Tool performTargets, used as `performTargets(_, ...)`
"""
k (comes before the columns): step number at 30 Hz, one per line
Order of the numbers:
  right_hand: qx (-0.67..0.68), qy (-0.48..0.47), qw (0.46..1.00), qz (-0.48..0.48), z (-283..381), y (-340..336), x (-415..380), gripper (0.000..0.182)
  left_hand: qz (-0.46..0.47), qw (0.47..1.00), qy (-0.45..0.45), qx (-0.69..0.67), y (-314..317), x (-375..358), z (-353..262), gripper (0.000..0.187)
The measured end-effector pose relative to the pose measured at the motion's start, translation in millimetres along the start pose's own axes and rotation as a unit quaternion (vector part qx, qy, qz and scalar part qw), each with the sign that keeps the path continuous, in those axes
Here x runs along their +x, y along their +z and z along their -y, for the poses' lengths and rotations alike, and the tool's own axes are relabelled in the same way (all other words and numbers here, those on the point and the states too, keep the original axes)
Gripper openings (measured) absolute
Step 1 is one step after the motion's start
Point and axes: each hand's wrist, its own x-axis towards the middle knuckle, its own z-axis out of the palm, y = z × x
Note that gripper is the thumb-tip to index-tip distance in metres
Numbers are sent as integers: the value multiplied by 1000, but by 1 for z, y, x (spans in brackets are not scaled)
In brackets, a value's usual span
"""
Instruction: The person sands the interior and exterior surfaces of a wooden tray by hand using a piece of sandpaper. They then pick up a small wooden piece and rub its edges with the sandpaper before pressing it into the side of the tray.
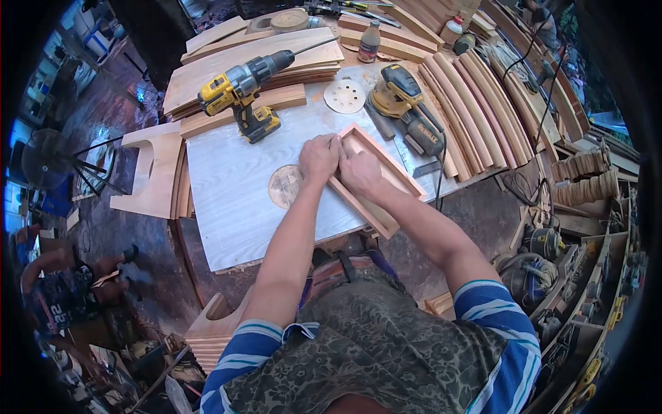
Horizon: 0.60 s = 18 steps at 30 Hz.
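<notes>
A shallow rectangular wooden box [388,160] with thin raised sides lies at a slant on the grey-white worktop [227,193]. My left hand [319,159] is closed over the box's far left corner. Right beside it, my right hand [360,172] reaches inside the box with its fingers curled against the left side wall. Whatever its fingers pinch is hidden. A round wooden disc [285,186] lies to the left of my left wrist. Just beyond the box are a white perforated sanding disc [345,96] and a yellow-and-black sander [400,96].
A yellow cordless drill [241,93] with a long bit stands by stacked boards [200,79]. A bottle [369,43] is at the back. Curved wooden strips [476,110] line the right, where the sander's cable hangs. Another person [69,290] is low at the left, near a fan [48,155].
</notes>
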Motion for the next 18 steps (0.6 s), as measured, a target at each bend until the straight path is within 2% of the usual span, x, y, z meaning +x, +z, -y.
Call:
performTargets(3,36,9,998,51,-16,8,10,45,1,1000,0,0,2,2,1,29)
performTargets(4,69,0,998,-15,-20,7,9,46,-7,1000,7,5,2,0,3,29)
performTargets(7,-9,-11,1000,24,0,6,1,39,-4,1000,2,0,3,1,2,29)
performTargets(8,-3,-30,999,-21,-1,2,-5,39,-5,1000,6,-1,3,4,1,29)
performTargets(11,63,3,998,-10,-28,7,10,50,1,1000,0,6,3,0,2,29)
performTargets(13,65,-6,998,-23,-22,5,11,50,18,999,-27,2,1,1,-1,29)
performTargets(15,-3,-37,999,-11,-1,-4,-4,40,17,999,-31,-5,0,1,-2,29)
performTargets(16,-7,-28,998,56,-8,3,3,41,22,999,-31,-12,-1,1,-2,30)
performTargets(18,36,-22,998,41,-23,1,12,43,26,999,-36,-7,-1,1,-1,30)
